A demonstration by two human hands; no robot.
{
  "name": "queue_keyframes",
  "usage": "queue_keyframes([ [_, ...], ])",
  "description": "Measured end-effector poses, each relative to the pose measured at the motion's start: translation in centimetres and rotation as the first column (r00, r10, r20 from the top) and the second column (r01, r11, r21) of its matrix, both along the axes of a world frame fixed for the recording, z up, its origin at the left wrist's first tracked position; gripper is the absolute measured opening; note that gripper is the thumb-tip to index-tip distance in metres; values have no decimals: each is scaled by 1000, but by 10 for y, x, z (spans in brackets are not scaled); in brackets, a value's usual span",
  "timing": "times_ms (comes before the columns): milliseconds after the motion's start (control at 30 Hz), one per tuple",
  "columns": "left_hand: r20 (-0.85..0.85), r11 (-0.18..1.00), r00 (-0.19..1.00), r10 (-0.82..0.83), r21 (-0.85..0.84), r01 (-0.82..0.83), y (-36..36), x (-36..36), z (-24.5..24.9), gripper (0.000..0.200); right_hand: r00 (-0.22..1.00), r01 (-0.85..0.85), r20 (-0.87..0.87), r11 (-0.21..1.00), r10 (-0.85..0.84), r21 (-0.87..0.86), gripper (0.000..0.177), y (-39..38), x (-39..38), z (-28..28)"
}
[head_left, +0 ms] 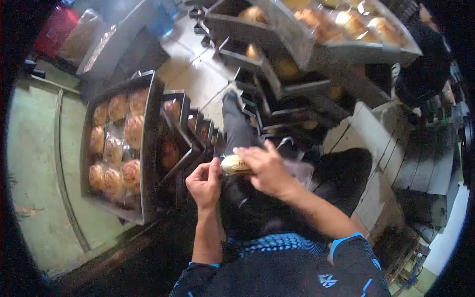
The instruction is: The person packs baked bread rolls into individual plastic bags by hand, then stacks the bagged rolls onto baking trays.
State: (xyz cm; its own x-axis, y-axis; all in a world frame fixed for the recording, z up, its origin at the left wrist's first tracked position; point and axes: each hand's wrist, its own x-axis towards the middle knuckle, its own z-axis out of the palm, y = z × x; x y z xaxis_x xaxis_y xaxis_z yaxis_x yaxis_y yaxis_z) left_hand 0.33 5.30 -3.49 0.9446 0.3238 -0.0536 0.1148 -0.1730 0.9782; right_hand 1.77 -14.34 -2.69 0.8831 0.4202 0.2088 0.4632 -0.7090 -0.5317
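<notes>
Pale tiled floor (210,76) runs between stacks of dark metal trays (148,143). From my remote view, the left hand (204,185) pinches nearly closed at one end of an oblong, pale-and-golden bun (232,165), apparently film-wrapped; the right hand (269,173) half-curls over its other end. It lies between them, above dark-trousered legs (237,131). I judge too firm a squeeze could dent it, too light a hold drop it.

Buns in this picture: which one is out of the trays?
The bun pinched at one end by the left hand, with the right hand over its other end; the other visible buns sit in trays.
</notes>
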Motion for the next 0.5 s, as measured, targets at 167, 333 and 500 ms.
queue_keyframes([
  [167,42,967,997,67,-249,-55,15,8,-13,34,965,40,-249,887,86,460,60,-24,21,100],
  [333,48,964,998,-48,-259,59,-24,7,-51,22,927,-9,284,745,-243,667,43,-75,67,228],
  [500,111,968,979,-173,204,148,-56,18,-49,18,681,522,436,807,-589,275,45,-116,200,290],
])
